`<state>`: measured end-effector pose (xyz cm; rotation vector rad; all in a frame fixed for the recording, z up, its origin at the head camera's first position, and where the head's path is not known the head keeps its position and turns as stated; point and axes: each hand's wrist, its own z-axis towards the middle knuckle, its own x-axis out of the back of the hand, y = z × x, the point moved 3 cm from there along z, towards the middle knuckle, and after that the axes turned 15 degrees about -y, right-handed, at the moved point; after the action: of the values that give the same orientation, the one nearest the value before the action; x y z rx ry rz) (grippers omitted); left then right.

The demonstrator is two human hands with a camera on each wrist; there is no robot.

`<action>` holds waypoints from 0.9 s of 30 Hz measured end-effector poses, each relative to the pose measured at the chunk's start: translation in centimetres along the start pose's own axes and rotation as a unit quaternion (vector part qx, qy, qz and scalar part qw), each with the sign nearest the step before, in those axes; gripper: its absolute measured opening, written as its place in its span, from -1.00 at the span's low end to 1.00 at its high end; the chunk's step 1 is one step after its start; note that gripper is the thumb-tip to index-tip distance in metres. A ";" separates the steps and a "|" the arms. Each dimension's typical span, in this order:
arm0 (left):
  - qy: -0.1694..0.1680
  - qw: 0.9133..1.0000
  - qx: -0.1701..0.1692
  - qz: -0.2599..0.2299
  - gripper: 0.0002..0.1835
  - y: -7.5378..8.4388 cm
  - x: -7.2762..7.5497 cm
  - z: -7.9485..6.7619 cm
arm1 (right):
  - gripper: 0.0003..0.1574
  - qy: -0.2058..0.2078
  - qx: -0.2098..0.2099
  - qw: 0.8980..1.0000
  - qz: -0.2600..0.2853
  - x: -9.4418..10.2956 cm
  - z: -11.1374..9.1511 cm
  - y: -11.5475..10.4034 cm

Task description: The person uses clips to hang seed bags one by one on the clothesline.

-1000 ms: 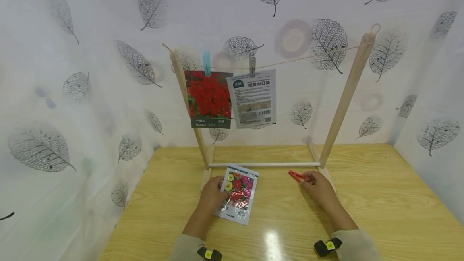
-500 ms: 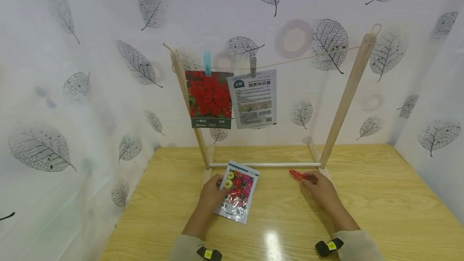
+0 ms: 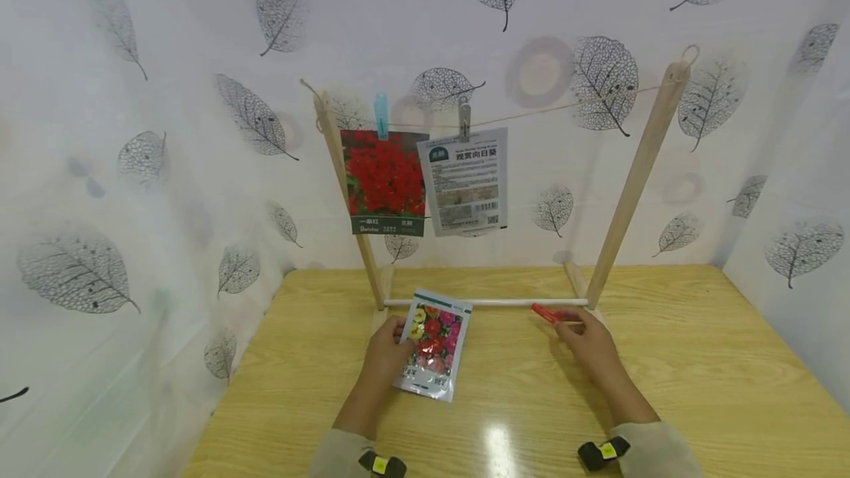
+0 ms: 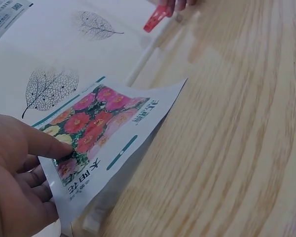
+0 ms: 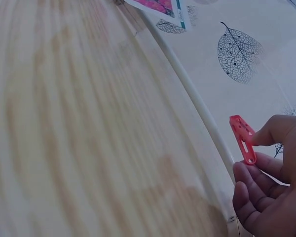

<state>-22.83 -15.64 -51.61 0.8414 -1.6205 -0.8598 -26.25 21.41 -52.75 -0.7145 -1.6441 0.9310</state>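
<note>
My left hand (image 3: 387, 352) pinches the left edge of a seed packet (image 3: 434, 349), thumb on its printed front and fingers behind. In the left wrist view the packet (image 4: 96, 133) shows red, pink and yellow flowers, and its far edge bends a little. To the right, my right hand (image 3: 587, 341) pinches a red clothespin (image 3: 544, 313) between thumb and fingers. The right wrist view has this clothespin (image 5: 243, 140) close up, its thumb pressed on one side. Behind both hands, a red-flower packet (image 3: 385, 183) and a white text-covered packet (image 3: 465, 186) hang from a string (image 3: 531, 113).
A blue clothespin (image 3: 381, 116) and a grey clothespin (image 3: 464, 119) fix the hanging packets. The string spans two wooden posts (image 3: 637, 183), joined low down by a white rod (image 3: 505, 302). All stands on a wood-grain table (image 3: 518, 419) before a leaf-patterned curtain.
The held packet has risen slightly and turned a little upright in my left hand. My right hand has lifted the red clothespin slightly and turned it.
</note>
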 end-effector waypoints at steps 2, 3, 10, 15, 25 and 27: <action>-0.003 1.000 0.002 -0.012 -0.66 0.0 0.0 0.0 | -0.54 0.003 0.009 1.000 0.009 0.0 0.0 -0.1; -0.005 1.000 0.006 -0.022 -0.66 0.0 0.0 0.0 | -0.54 0.003 0.014 1.000 0.013 0.0 0.0 -0.1; -0.020 0.993 0.016 -0.117 -0.63 0.1 0.0 0.2 | -0.50 -0.002 0.042 0.999 0.031 -0.1 0.0 -0.3; -0.020 0.986 0.011 -0.164 -0.65 0.3 0.0 0.2 | -0.53 0.007 0.056 0.996 0.071 0.1 0.1 -0.4; -0.027 0.982 0.016 -0.185 -0.64 0.6 0.0 0.1 | -0.46 0.011 0.038 0.995 0.096 0.3 0.2 -0.2; -0.028 0.982 0.013 -0.188 -0.65 0.7 0.1 0.1 | -0.45 0.013 0.033 0.995 0.096 0.3 0.1 -0.3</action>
<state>-23.03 -15.35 -50.98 1.1745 -1.5467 -1.1349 -26.42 21.52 -52.35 -0.8456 -1.5349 1.1027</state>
